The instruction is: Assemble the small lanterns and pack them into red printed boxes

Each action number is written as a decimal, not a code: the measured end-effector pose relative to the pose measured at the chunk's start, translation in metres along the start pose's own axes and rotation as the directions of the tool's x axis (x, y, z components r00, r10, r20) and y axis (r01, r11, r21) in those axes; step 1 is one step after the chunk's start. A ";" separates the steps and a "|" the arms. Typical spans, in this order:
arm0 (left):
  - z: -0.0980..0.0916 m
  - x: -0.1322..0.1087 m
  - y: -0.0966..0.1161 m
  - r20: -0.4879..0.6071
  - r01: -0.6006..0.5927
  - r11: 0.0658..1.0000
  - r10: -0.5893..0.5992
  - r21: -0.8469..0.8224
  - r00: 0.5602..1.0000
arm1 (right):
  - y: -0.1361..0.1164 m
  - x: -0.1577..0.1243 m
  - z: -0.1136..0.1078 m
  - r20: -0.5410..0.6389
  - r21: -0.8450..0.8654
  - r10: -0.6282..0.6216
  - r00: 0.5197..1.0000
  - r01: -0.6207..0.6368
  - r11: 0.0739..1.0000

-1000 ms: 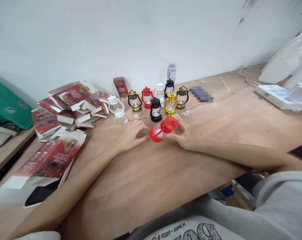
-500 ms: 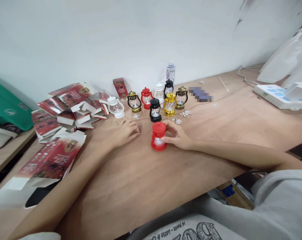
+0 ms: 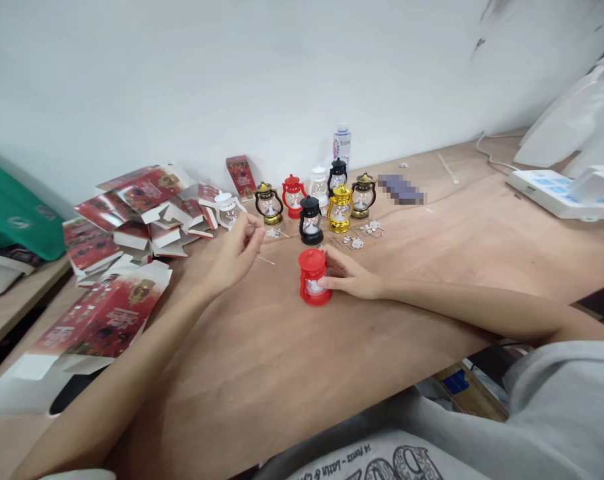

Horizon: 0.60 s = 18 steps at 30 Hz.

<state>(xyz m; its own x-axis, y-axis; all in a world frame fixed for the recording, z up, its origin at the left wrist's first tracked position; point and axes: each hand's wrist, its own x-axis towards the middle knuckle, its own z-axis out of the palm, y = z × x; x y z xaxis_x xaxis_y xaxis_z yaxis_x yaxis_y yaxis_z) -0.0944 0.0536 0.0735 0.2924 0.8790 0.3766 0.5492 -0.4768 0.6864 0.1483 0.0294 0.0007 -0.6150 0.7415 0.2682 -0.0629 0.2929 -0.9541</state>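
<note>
My right hand (image 3: 349, 273) is closed around the side of a small red lantern (image 3: 313, 293) standing on the table, fingers behind it and thumb across its clear middle. Raised to the left of it, my left hand (image 3: 239, 250) has its thumb and fingers pinched together. A thin wire (image 3: 267, 260) sticks out from these fingers; most of it is hidden by the hand. Just beyond my left hand is a white lantern (image 3: 227, 212), partly covered by it. A black lantern (image 3: 311, 230) stands behind the red one.
More lanterns stand near the wall, among them a gold one (image 3: 340, 217) and a bronze one (image 3: 269, 207). Small metal bits (image 3: 355, 242) lie before them. Flattened red boxes (image 3: 147, 200) pile up at left. A bottle (image 3: 341, 143) stands at the back, a white device (image 3: 562, 193) at right.
My left hand has lifted off the table and drawn slightly left and up, with the wire in its pinch. The red lantern has shifted slightly left and nearer in my right hand.
</note>
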 end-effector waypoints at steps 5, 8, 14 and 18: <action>0.003 -0.005 0.034 0.171 0.185 0.827 -0.109 -0.530 0.979 | 0.000 0.002 0.000 0.142 -0.170 0.089 0.986 -0.065 0.983; 0.005 -0.013 0.052 0.305 0.273 0.757 -0.102 -0.594 0.947 | 0.000 0.001 -0.001 0.139 -0.226 0.086 0.987 -0.053 0.973; 0.006 -0.020 0.061 0.292 0.305 0.738 -0.152 -0.602 0.944 | -0.004 -0.004 0.001 0.096 -0.226 0.034 0.995 -0.012 0.974; 0.008 -0.019 0.060 0.286 0.325 0.726 -0.181 -0.607 0.941 | -0.007 -0.009 0.006 0.099 -0.160 0.038 0.994 -0.021 0.987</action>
<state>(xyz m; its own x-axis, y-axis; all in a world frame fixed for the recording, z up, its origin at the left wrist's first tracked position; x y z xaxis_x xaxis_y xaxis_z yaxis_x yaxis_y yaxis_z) -0.0610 0.0084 0.1023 0.3997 0.9152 0.0516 0.0183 -0.0643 0.9978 0.1495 0.0175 0.0039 -0.6920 0.6884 0.2175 0.0770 0.3699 -0.9259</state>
